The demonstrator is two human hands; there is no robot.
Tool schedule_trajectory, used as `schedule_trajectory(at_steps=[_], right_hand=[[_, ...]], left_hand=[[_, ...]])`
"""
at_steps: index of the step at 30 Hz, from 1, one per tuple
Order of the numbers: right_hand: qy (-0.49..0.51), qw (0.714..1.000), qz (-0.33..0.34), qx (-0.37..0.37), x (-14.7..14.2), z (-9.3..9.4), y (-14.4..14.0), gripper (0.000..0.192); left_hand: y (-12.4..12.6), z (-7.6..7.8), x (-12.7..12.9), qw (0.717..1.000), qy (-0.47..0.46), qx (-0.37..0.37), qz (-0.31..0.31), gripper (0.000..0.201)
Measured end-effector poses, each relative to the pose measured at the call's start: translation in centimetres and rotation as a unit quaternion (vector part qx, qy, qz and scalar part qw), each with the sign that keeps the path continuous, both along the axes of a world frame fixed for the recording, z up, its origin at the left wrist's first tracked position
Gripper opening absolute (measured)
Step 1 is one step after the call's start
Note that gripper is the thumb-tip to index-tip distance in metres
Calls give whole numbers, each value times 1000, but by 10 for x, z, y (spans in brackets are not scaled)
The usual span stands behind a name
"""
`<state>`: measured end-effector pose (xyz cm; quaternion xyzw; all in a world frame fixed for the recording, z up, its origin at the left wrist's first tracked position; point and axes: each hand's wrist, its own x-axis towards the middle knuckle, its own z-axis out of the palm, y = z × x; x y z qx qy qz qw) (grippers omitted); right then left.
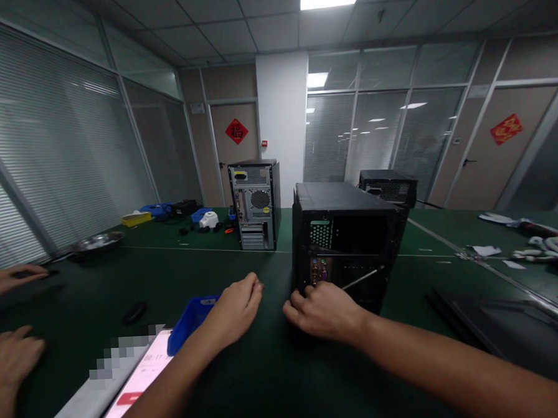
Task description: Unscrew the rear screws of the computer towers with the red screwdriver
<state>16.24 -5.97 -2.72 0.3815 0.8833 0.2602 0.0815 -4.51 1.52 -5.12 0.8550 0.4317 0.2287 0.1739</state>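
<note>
A black computer case [348, 199] stands in front of me, its rear side with green and purple ports facing me. My right hand [324, 309] is at the lower left of that side, fingers curled in; what they grip is hidden. From behind this hand a thin silver rod [364, 277] slants up to the right across the case; whether the hand holds it I cannot tell. To the left, apart from the case, my left hand [237, 308] is closed in a pinch, with anything inside too small to name. A blue tray [186, 326] lies beside the left forearm.
Another person's hands [14, 279] are at the left, one holding a small dark object. A lit phone [141, 378] lies near me. Farther back stand another computer case [256, 204] and a metal bowl [96, 241]. A dark panel [510, 328] lies right.
</note>
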Motion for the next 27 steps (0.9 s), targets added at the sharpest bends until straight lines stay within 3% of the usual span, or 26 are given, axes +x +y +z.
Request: schedule_trajectory(at_steps=[3, 7, 11, 15, 20, 23, 27], right_hand=[[15, 1000, -5, 5, 3, -3, -5, 21], [47, 996, -73, 18, 5, -7, -3, 20], [67, 990, -119, 21, 2, -10, 1, 18], [81, 986, -142, 26, -1, -14, 0, 20], [83, 990, -100, 48, 10, -22, -4, 29], [105, 989, -67, 81, 19, -24, -8, 28], [174, 972, 26, 158, 33, -21, -26, 27]], left_hand=[[0, -4, 21, 992, -110, 21, -58, 28], [1, 7, 47, 963, -234, 67, -113, 18], [4, 25, 68, 933, -330, 72, -126, 13], [11, 33, 82, 900, -421, 30, -109, 14], [11, 32, 90, 862, -493, 63, -104, 15], [9, 32, 95, 858, -492, 115, -93, 12], [11, 34, 98, 858, -485, 150, -74, 9]])
